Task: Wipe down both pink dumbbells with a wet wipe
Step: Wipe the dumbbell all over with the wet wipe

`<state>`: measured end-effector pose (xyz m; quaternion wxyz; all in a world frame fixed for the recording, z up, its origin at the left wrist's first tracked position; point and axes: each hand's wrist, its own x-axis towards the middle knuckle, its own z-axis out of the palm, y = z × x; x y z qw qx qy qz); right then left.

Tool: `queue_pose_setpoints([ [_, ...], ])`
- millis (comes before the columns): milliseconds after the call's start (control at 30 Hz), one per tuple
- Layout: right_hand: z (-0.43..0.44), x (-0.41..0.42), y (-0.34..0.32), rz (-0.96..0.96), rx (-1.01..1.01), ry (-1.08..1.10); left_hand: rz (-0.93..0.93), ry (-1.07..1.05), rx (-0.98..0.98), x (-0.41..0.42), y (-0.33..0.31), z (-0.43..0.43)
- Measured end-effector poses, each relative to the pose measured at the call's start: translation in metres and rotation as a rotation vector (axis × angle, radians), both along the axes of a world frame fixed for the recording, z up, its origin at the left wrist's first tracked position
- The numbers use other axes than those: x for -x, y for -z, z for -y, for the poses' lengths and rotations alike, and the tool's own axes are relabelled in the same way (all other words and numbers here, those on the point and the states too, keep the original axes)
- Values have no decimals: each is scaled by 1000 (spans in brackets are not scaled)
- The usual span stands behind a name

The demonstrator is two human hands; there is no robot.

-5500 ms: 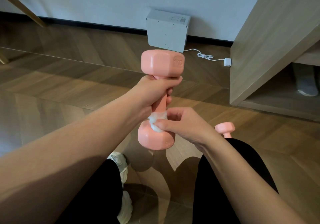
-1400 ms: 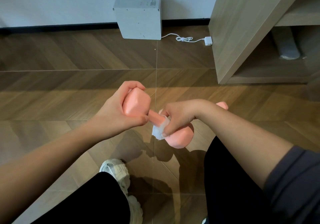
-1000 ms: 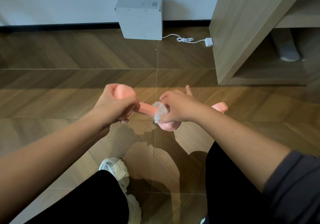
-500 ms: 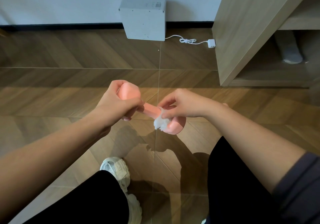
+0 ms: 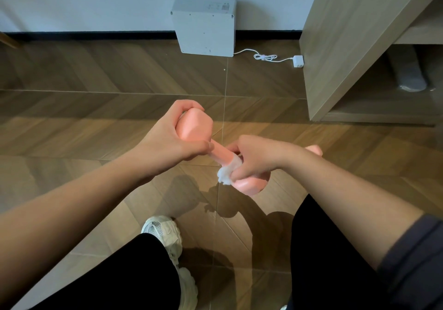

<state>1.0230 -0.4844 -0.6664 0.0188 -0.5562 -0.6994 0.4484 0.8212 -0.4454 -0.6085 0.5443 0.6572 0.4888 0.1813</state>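
Head view: a matte pink hex-headed dumbbell (image 5: 219, 151) is held in the air between both hands. Its long axis slants from the far head on the left down to the near head on the right. The left hand (image 5: 167, 142) curls round the far head. The right hand (image 5: 254, 158) wraps a crumpled white wet wipe (image 5: 229, 172) round the bar where it joins the near head, so it is the nearer hand for wiping along that axis. Count: one wipe and two dumbbells. The second pink dumbbell (image 5: 314, 149) shows only as a rounded end just beyond the right wrist.
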Motion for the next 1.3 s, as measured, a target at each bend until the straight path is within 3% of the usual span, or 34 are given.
queue_pose_setpoints([
  [100,-2,10,3,173,-198,32,14,-128,70,-3,5,-3],
  [267,-6,12,4,440,-482,42,-12,-340,384,-4,14,-13],
  [400,-5,10,2,476,-504,3,-38,-276,661,4,20,-10],
  [467,-5,5,2,469,-460,2,-32,-171,634,10,21,-8],
  [600,-6,-3,1,439,-406,42,-109,125,218,21,20,-11],
  [667,-6,-4,2,418,-395,65,-118,173,90,22,17,-15],
  [733,-5,-3,2,422,-409,57,-92,146,136,19,15,-16],
  [933,-6,-6,4,495,-501,-32,-224,208,561,15,18,-16],
  [1000,-6,-8,3,514,-509,-58,-163,246,510,17,24,-14],
  [1133,-7,-9,2,496,-448,-50,-168,229,210,14,28,-10],
  [1300,-8,0,3,441,-440,-43,-251,240,453,12,18,-14],
])
